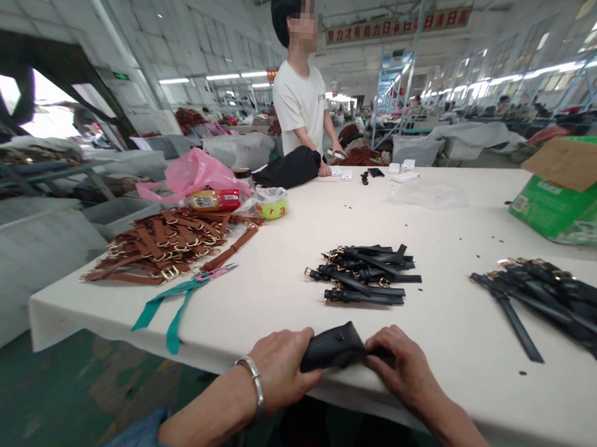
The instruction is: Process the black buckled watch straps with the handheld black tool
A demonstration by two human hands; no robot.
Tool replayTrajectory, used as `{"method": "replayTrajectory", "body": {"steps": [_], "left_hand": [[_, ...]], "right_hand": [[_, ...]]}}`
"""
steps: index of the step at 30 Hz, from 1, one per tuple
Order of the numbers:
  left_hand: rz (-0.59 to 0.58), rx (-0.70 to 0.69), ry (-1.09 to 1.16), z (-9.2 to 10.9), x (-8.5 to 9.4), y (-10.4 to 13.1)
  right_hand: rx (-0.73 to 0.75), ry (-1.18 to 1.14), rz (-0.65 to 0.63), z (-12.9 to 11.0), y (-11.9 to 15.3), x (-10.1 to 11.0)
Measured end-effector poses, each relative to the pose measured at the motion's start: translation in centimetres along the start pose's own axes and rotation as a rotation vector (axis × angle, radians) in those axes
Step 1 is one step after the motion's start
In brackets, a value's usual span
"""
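At the table's front edge, a thick black leather piece (336, 347), folded or pouch-like with a small stud or hole near its end, is gripped by my left hand (285, 366). My right hand (402, 362) is closed in a pinch on a dark narrow part at the piece's right end; whether that is a separate strap I cannot tell. Just beyond my hands lies a pile of black leather straps (363, 275) with gold buckles. More black straps (555, 300) are heaped to the right.
Brown buckled straps (170, 240) are heaped at the left, beside small pink-handled scissors (216, 272) tied with green ribbon (179, 300). Behind them sit a pink bag (198, 175) and snack packets. A green box (554, 203) stands at right. A person (299, 103) stands across the table (275, 295).
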State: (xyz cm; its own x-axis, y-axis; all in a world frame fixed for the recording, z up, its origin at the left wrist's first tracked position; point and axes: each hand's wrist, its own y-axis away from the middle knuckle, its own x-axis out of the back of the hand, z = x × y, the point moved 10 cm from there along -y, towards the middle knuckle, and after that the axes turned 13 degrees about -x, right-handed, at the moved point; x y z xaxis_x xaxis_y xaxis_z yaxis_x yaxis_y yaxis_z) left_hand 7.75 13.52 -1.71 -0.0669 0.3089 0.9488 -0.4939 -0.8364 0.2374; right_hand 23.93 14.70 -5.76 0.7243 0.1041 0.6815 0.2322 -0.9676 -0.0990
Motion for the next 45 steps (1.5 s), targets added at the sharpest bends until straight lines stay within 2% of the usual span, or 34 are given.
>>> {"method": "replayTrajectory", "body": {"steps": [5,8,11,14,16,19,21,24,27,29,32,36,41,45], "left_hand": [[0.01,0.094,-0.029,-4.6,0.3,1.6],[-0.018,0.134,-0.018,-5.4,0.8,3.0],[-0.072,0.122,0.04,-3.9,0.7,3.8],[-0.106,0.065,0.054,-1.6,0.0,3.2],[-0.073,0.034,0.033,-0.6,-0.2,2.2],[-0.014,0.008,0.009,-0.2,-0.1,0.5],[-0.007,-0.001,-0.02,-0.4,0.6,-0.1],[-0.005,0.009,-0.122,-0.5,2.7,-0.5],[-0.02,-0.016,-0.184,0.8,4.5,-1.0],[-0.047,-0.05,-0.208,2.1,4.7,-1.7],[-0.095,-0.085,-0.242,3.5,4.0,-2.9],[-0.156,-0.099,-0.267,3.7,3.3,-2.9],[-0.235,-0.115,-0.334,3.3,3.8,-2.0],[-0.274,-0.119,-0.365,3.5,4.3,-2.2]], "right_hand": [[-0.012,0.011,0.004,0.0,0.0,0.0],[-0.005,0.013,0.005,0.0,0.0,0.0],[-0.008,0.02,-0.005,0.1,-0.1,-0.2],[-0.014,0.032,-0.012,0.2,-0.1,-0.3],[-0.012,0.039,-0.013,0.2,-0.1,-0.3],[-0.006,0.031,-0.008,0.1,-0.1,-0.1],[-0.005,0.017,-0.005,0.0,-0.1,0.0],[-0.025,0.007,-0.006,0.1,-0.1,0.0],[-0.082,-0.001,0.004,0.5,-0.1,0.1],[-0.112,-0.034,0.007,0.8,-0.1,0.2],[-0.116,-0.095,0.011,0.9,0.0,0.5],[-0.098,-0.109,0.005,0.8,0.1,0.5],[-0.074,-0.092,0.005,0.5,0.2,0.5],[-0.074,-0.083,0.006,0.5,0.1,0.5]]}}
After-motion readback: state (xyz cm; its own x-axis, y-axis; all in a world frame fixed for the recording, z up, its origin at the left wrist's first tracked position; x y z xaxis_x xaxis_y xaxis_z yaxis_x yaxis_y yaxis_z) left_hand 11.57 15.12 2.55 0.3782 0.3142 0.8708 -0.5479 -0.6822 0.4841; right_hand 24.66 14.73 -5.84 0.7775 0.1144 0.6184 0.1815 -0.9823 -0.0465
